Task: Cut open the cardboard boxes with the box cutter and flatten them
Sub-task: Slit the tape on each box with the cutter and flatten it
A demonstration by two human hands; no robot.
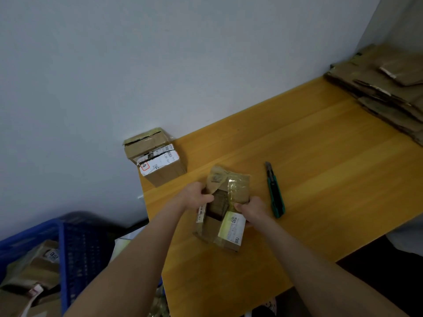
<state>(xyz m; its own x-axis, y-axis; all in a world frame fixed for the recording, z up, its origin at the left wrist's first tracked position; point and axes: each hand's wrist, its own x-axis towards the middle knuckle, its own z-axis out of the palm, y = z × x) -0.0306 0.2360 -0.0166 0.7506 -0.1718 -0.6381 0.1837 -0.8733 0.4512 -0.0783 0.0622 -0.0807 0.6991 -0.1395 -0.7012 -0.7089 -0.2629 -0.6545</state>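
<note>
A small taped cardboard box [223, 234] with a white label lies on the wooden table [320, 156] in front of me, its top flaps split apart. My left hand [194, 195] grips the left flap and my right hand [250, 210] grips the right flap, with the dark inside showing between them. The green box cutter [275, 193] lies on the table just right of the box, untouched. Two more closed boxes [158, 156] with shipping labels stand stacked at the table's far left corner against the wall.
A pile of flattened cardboard [386, 88] lies at the table's far right. A blue plastic crate [68, 243] holding more boxes stands low on the left, beside the table. A pale wall runs behind the table.
</note>
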